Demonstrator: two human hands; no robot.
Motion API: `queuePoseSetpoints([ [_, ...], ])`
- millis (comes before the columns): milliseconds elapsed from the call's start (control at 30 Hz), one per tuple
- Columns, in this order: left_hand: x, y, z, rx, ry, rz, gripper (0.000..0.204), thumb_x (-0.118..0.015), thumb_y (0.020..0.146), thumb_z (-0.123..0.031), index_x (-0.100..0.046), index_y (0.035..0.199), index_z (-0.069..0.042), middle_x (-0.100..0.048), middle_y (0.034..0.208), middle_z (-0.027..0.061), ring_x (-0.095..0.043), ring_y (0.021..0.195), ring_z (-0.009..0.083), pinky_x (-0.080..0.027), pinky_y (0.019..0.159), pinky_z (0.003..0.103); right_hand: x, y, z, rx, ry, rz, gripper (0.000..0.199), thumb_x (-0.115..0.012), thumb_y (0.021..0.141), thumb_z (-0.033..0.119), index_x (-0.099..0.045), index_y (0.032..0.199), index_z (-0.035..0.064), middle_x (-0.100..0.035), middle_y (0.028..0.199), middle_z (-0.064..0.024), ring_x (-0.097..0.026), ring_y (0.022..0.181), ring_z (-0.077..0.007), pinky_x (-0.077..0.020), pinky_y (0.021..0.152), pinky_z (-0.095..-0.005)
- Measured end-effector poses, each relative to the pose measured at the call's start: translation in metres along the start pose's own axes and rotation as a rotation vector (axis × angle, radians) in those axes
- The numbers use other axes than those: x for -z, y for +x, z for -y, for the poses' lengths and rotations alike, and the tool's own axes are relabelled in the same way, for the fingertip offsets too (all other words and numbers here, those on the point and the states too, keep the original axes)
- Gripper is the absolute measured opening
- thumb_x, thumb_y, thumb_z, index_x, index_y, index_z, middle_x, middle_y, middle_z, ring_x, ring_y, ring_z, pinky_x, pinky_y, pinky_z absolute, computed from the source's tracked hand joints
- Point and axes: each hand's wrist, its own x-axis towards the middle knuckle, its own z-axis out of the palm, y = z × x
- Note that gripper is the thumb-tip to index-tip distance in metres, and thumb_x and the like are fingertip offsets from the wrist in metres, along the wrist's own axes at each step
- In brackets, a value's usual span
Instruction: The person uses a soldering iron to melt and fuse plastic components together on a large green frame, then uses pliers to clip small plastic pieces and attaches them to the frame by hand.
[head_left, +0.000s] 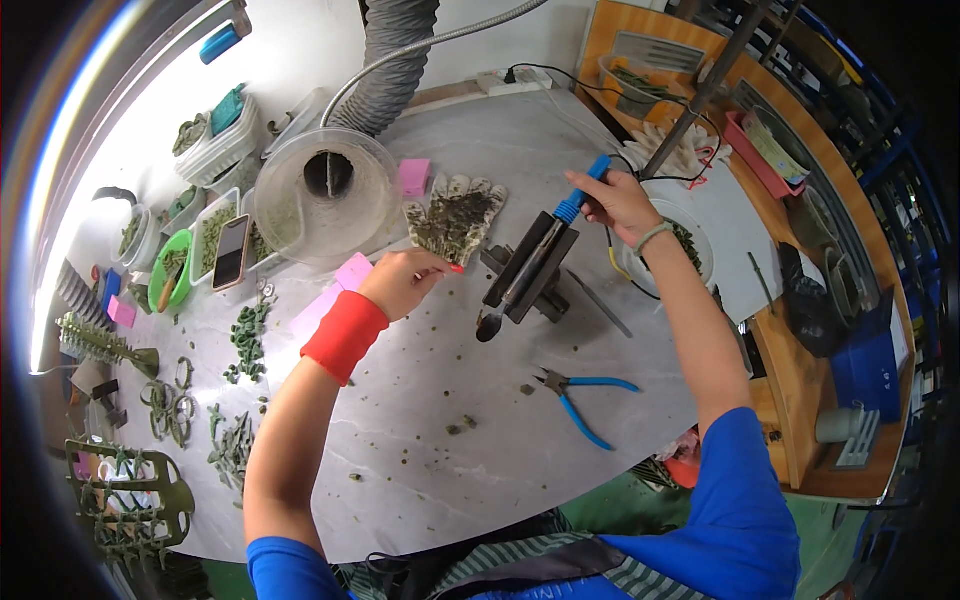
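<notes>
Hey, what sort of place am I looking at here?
Probably a small craft workshop: there's a grey ribbed hose over the workbench, blue-handled pliers lying on it, and a slim blue-handled tool in the right hand.

Left hand (400, 284) turned inward, pinching; right hand (622, 208) curled, both forearms (690, 305) extended

a white wall (540, 45) stands behind the grey marbled table (400, 510); right of the table, a wooden desk (795, 410); below it, green floor (820, 525); left of it, a glowing strip light (43, 300).
</notes>
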Motion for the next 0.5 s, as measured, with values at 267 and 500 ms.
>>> queuePoseSetpoints([
  [267,-0.0008,-0.0026,0.0044,-0.017,0.031,0.011,0.019,-0.064,0.090,-0.002,-0.074,0.106,-0.005,-0.072,0.095,0.0115,-0.069,0.080,0.0238,-0.057,0.076,0.033,0.0012,0.0026,0.0044,0.012,-0.016,-0.009,0.042,-0.083,0.081,0.041,-0.061,0.088,0.0059,-0.061,0.072,-0.0004,-0.059,0.058,-0.0069,-0.0511,0.052,-0.0207],
  [500,0.0008,-0.0052,0.0084,0.031,0.020,0.026,0.017,-0.064,0.091,-0.003,-0.074,0.105,-0.005,-0.072,0.096,0.0113,-0.069,0.079,0.0234,-0.056,0.075,0.033,0.0021,0.0038,-0.0019,-0.095,-0.004,0.023,0.043,-0.081,0.082,0.045,-0.060,0.088,0.0079,-0.059,0.074,0.0014,-0.057,0.060,-0.0056,-0.0513,0.055,-0.0212],
])
